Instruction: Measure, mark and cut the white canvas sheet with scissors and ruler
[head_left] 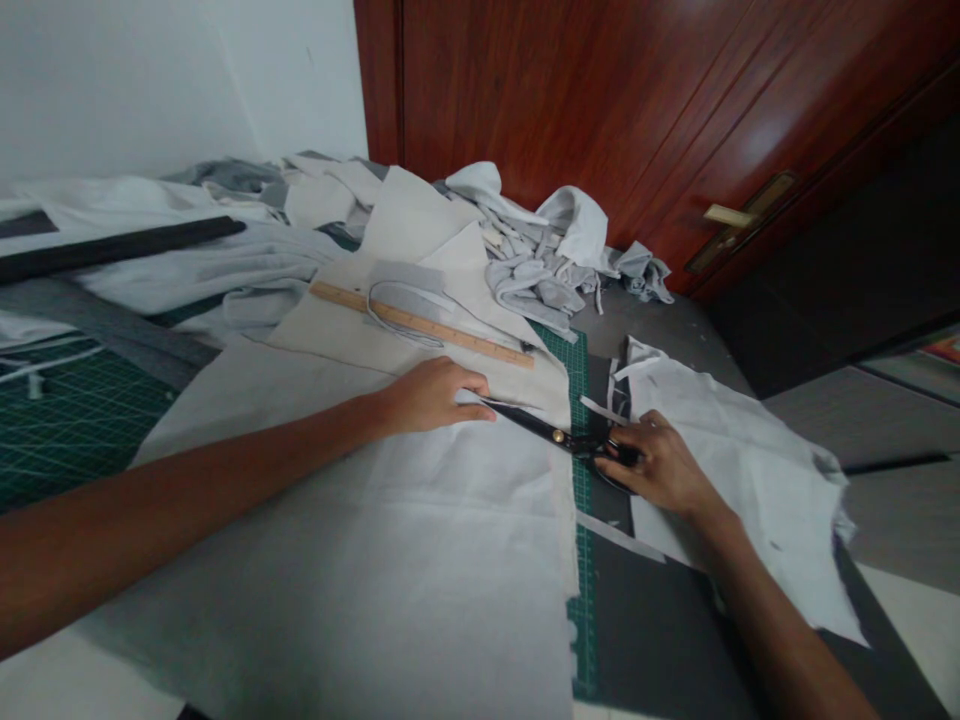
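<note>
A large sheet of off-white fabric (390, 540) lies flat over a green cutting mat (67, 420). My left hand (435, 393) rests on the fabric, fingers curled down and pressing it near the blade tips. My right hand (656, 462) grips the handles of black scissors (551, 433), whose blades point left into the fabric's right edge. A wooden ruler (420, 324) lies diagonally just beyond my left hand on a beige piece of cloth.
Piles of grey and white cloth scraps (540, 250) are heaped at the back. A cut white piece (750, 470) lies right of the scissors. A dark long bar (112, 248) sits at far left. A red-brown wooden door (637, 120) with a brass handle (739, 220) stands behind.
</note>
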